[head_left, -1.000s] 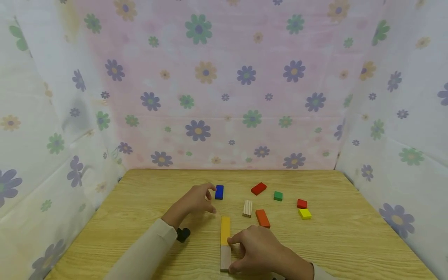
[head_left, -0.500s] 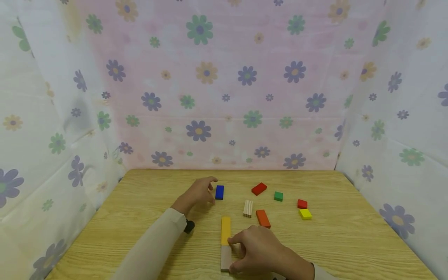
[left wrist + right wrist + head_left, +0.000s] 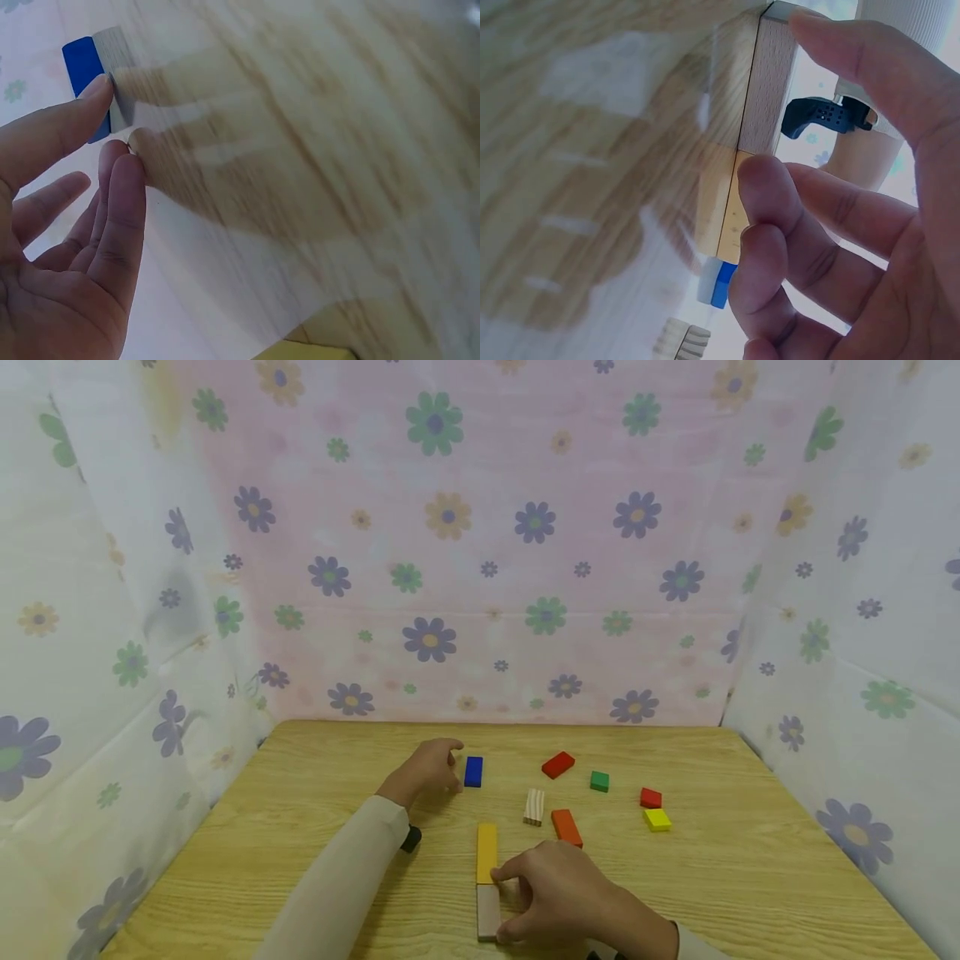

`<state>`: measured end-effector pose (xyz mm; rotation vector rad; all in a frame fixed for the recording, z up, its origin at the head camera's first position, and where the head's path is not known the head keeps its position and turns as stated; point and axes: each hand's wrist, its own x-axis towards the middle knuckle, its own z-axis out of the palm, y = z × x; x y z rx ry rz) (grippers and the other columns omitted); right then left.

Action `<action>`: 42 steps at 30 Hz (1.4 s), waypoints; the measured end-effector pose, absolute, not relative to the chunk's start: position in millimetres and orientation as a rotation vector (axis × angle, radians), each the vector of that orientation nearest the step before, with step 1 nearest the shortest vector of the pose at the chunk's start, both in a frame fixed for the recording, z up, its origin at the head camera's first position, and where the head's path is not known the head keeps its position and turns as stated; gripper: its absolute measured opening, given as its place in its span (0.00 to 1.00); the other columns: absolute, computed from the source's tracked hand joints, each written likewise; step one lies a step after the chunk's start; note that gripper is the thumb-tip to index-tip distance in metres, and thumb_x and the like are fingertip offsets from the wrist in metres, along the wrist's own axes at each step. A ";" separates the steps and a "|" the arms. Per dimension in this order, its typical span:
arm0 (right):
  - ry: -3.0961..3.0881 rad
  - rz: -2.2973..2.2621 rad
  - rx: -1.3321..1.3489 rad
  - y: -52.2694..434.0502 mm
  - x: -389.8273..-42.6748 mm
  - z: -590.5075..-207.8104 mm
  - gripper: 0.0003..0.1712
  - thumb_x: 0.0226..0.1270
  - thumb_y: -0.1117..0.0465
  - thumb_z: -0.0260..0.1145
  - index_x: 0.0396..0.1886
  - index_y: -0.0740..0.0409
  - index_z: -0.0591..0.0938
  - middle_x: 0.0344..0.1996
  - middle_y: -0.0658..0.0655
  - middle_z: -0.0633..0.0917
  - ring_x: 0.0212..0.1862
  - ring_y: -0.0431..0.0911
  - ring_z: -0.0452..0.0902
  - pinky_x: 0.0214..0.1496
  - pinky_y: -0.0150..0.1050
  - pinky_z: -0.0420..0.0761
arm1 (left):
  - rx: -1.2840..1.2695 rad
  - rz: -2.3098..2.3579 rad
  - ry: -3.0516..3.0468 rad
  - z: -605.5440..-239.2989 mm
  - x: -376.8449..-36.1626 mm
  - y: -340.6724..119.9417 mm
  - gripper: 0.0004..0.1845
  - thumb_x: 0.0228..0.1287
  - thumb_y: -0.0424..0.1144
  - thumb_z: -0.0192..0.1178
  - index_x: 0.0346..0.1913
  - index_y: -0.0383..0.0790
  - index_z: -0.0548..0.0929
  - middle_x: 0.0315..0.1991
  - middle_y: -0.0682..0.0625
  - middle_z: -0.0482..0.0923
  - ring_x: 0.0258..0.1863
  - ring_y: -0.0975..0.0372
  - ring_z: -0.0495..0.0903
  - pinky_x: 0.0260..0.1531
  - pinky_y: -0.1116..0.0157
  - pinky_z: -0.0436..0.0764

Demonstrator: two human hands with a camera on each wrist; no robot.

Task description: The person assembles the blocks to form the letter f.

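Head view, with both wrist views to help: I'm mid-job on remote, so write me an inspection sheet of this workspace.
Surface: wood-grain table.
Job's things: amber block and plain wood block end to end in line; blue block farther back, lying apart from them.
Clutter: striped block, red-orange block, dark red block, green block, small red block, yellow block.
Left hand: beside the blue block, thumb and index finger apart; contact unclear.
Right hand: index finger at the amber block, thumb at the plain wood block's near end.
Cables: nothing seen.
Surroundings: flowered cloth behind and at both sides.
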<state>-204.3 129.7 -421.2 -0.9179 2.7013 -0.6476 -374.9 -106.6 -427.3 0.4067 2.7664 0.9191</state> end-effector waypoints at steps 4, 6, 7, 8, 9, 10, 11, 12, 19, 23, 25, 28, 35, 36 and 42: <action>2.706 -0.638 -0.929 130.4 -204.9 -420.7 0.31 0.50 0.36 0.81 0.56 0.36 0.89 0.14 0.35 0.76 0.18 0.31 0.69 0.20 0.30 0.66 | 0.418 0.906 2.767 -426.0 -375.3 -104.6 0.41 0.57 0.31 0.77 0.74 0.42 0.73 0.57 0.42 0.80 0.52 0.51 0.81 0.54 0.52 0.84; 2.709 -0.632 -0.941 130.7 -205.4 -420.9 0.31 0.51 0.36 0.81 0.56 0.36 0.89 0.13 0.35 0.76 0.17 0.31 0.68 0.20 0.29 0.65 | 0.427 0.894 2.771 -425.5 -375.8 -103.5 0.40 0.57 0.31 0.77 0.73 0.43 0.74 0.57 0.42 0.80 0.52 0.51 0.81 0.53 0.53 0.84; 2.711 -0.626 -0.948 130.9 -205.8 -421.2 0.31 0.51 0.36 0.81 0.56 0.36 0.89 0.13 0.35 0.75 0.17 0.31 0.68 0.19 0.30 0.65 | 0.430 0.890 2.771 -425.2 -376.0 -103.0 0.39 0.57 0.31 0.77 0.73 0.43 0.75 0.56 0.41 0.80 0.52 0.51 0.81 0.53 0.54 0.84; 2.714 -0.622 -0.956 131.1 -206.1 -421.5 0.31 0.51 0.36 0.81 0.56 0.36 0.89 0.13 0.35 0.75 0.17 0.31 0.68 0.19 0.30 0.64 | 0.430 0.888 2.772 -424.9 -376.0 -102.7 0.38 0.57 0.30 0.77 0.72 0.43 0.76 0.56 0.41 0.80 0.52 0.50 0.81 0.53 0.54 0.84; 2.716 -0.616 -0.964 131.2 -206.5 -421.8 0.31 0.51 0.35 0.80 0.56 0.36 0.89 0.13 0.35 0.75 0.17 0.31 0.68 0.19 0.29 0.64 | 0.432 0.882 2.774 -424.5 -376.1 -102.4 0.38 0.57 0.30 0.77 0.72 0.43 0.76 0.57 0.41 0.81 0.53 0.50 0.81 0.52 0.55 0.85; 2.718 -0.610 -0.971 131.3 -206.9 -422.2 0.31 0.51 0.35 0.80 0.56 0.36 0.89 0.13 0.34 0.75 0.17 0.31 0.68 0.19 0.29 0.64 | 0.429 0.883 2.773 -423.9 -375.7 -102.1 0.37 0.57 0.30 0.77 0.71 0.42 0.77 0.57 0.41 0.81 0.53 0.50 0.81 0.52 0.55 0.85; 2.720 -0.606 -0.977 131.3 -207.2 -422.5 0.31 0.52 0.35 0.80 0.56 0.36 0.89 0.13 0.34 0.75 0.17 0.30 0.68 0.19 0.29 0.64 | 0.424 0.883 2.771 -423.2 -375.3 -102.0 0.37 0.57 0.30 0.77 0.71 0.42 0.77 0.57 0.40 0.81 0.53 0.50 0.82 0.52 0.55 0.85; 2.723 -0.600 -0.983 131.2 -207.5 -422.8 0.31 0.52 0.34 0.80 0.56 0.35 0.89 0.13 0.34 0.75 0.17 0.30 0.68 0.20 0.29 0.64 | 0.420 0.886 2.770 -422.6 -375.2 -101.9 0.37 0.57 0.30 0.77 0.71 0.41 0.77 0.57 0.40 0.81 0.53 0.49 0.82 0.52 0.54 0.85; 2.739 -0.569 -0.974 129.0 -207.1 -422.3 0.31 0.51 0.32 0.79 0.55 0.35 0.89 0.12 0.34 0.74 0.17 0.31 0.67 0.20 0.30 0.63 | 0.441 0.893 2.758 -419.6 -375.6 -102.4 0.35 0.56 0.29 0.77 0.69 0.40 0.79 0.58 0.38 0.81 0.52 0.48 0.83 0.53 0.53 0.85; 2.736 -0.564 -0.951 128.4 -206.4 -421.6 0.31 0.51 0.32 0.79 0.55 0.35 0.89 0.13 0.35 0.74 0.17 0.31 0.67 0.21 0.30 0.63 | 0.468 0.886 2.746 -420.1 -376.1 -102.2 0.35 0.56 0.30 0.77 0.68 0.40 0.79 0.58 0.38 0.82 0.53 0.49 0.83 0.53 0.53 0.85; 2.734 -0.563 -0.948 128.4 -206.1 -421.3 0.31 0.51 0.32 0.79 0.55 0.35 0.89 0.13 0.35 0.74 0.17 0.32 0.67 0.21 0.30 0.62 | 0.477 0.879 2.744 -420.6 -376.5 -102.0 0.34 0.56 0.31 0.77 0.68 0.40 0.80 0.57 0.38 0.82 0.52 0.49 0.83 0.54 0.52 0.84; 2.738 -0.557 -0.950 128.5 -206.1 -421.2 0.31 0.51 0.32 0.79 0.55 0.35 0.89 0.13 0.35 0.74 0.17 0.32 0.67 0.21 0.30 0.62 | 0.483 0.880 2.742 -421.3 -377.0 -101.9 0.33 0.56 0.32 0.77 0.67 0.40 0.81 0.56 0.38 0.82 0.52 0.50 0.83 0.56 0.51 0.83; 2.746 -0.562 -0.964 128.7 -206.6 -422.5 0.31 0.51 0.32 0.79 0.54 0.35 0.89 0.13 0.35 0.74 0.17 0.31 0.67 0.21 0.30 0.63 | 0.493 0.887 2.727 -422.8 -376.1 -102.1 0.34 0.56 0.38 0.79 0.67 0.42 0.80 0.57 0.39 0.82 0.55 0.48 0.81 0.59 0.48 0.81; 2.746 -0.564 -0.966 128.9 -206.7 -422.9 0.31 0.51 0.32 0.79 0.54 0.35 0.89 0.14 0.34 0.74 0.17 0.31 0.67 0.21 0.30 0.63 | 0.494 0.885 2.728 -423.0 -376.5 -102.1 0.35 0.56 0.39 0.79 0.67 0.42 0.80 0.57 0.39 0.82 0.55 0.49 0.81 0.59 0.48 0.81; 2.742 -0.581 -0.974 129.8 -207.0 -424.4 0.31 0.51 0.32 0.79 0.54 0.35 0.89 0.14 0.33 0.75 0.18 0.30 0.68 0.21 0.29 0.65 | 0.501 0.883 2.739 -423.4 -378.5 -100.4 0.33 0.54 0.40 0.81 0.64 0.40 0.82 0.53 0.41 0.83 0.49 0.52 0.82 0.56 0.49 0.83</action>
